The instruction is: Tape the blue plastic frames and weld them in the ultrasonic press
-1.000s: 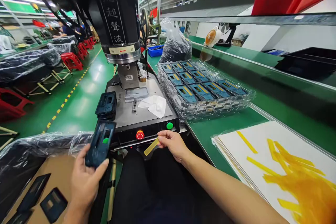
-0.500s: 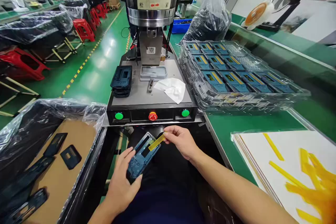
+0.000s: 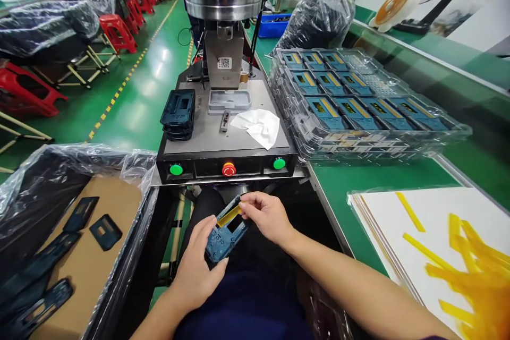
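The person I am watching is holding a dark blue housing (image 3: 225, 241) above the lap, just in front of the machine (image 3: 224, 53), its slotted face turned up, presumably so that the long recess is lying in plain view. The left hand (image 3: 195, 273) is gripping one end, the thumb pressing on the near edge and the other fingers lying along the far one, seemingly to steady the piece while leaving the opposite end free for the right hand (image 3: 269, 218). That hand's fingers (image 3: 250, 207) are pinching one end of a yellow strip (image 3: 229, 217) between thumb and forefinger. The strip is lying along the recess, its other end near the left fingertips; whether it is sitting flat, I cannot tell.

The right forearm is slanting in from the lower right, the left one running up from below, and both hands are nearly meeting over the housing. Loose yellow strips (image 3: 466, 276) are lying on a white board (image 3: 376, 218) at the right, probably to suit that hand, while dark parts (image 3: 105, 232) are resting in a lined bin (image 3: 137, 156) at the left. On the green surface (image 3: 334, 178), clear trays (image 3: 378, 85) are holding finished-looking housings (image 3: 353, 111) in separate pockets, perhaps to stop them rubbing
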A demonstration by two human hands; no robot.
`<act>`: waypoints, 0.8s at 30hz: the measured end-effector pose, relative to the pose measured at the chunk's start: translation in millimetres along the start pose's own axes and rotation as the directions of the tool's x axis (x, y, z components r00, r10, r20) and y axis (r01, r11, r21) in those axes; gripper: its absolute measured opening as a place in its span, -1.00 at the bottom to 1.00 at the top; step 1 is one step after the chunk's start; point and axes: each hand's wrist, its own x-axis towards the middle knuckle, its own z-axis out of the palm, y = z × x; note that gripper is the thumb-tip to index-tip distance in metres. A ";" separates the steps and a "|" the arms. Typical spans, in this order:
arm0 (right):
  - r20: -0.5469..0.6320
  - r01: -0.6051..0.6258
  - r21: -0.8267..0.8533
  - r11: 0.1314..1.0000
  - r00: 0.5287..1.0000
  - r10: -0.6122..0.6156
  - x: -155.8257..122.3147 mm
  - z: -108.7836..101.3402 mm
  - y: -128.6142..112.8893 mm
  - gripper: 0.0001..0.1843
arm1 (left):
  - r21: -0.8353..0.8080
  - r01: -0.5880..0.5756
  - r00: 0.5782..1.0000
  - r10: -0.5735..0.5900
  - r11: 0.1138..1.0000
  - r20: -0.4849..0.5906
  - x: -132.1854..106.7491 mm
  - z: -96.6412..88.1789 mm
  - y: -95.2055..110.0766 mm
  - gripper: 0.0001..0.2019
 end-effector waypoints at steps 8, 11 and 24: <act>0.018 0.146 -0.382 0.913 0.989 -0.150 -2.9 -3.2 1.9 -0.89 | 0.001 0.010 1.000 -0.010 1.000 0.023 2.7 -0.4 4.4 -0.29; 0.078 0.288 -0.598 0.748 0.950 -0.303 -4.2 -5.9 -1.6 -0.92 | -0.005 0.014 0.999 -0.014 1.000 0.032 2.3 -0.1 4.8 -0.29; 0.136 0.328 -0.596 0.733 0.941 -0.310 -1.1 -7.5 1.1 -0.90 | -0.231 0.139 0.989 -0.124 0.963 0.077 -0.7 3.7 -0.8 -0.28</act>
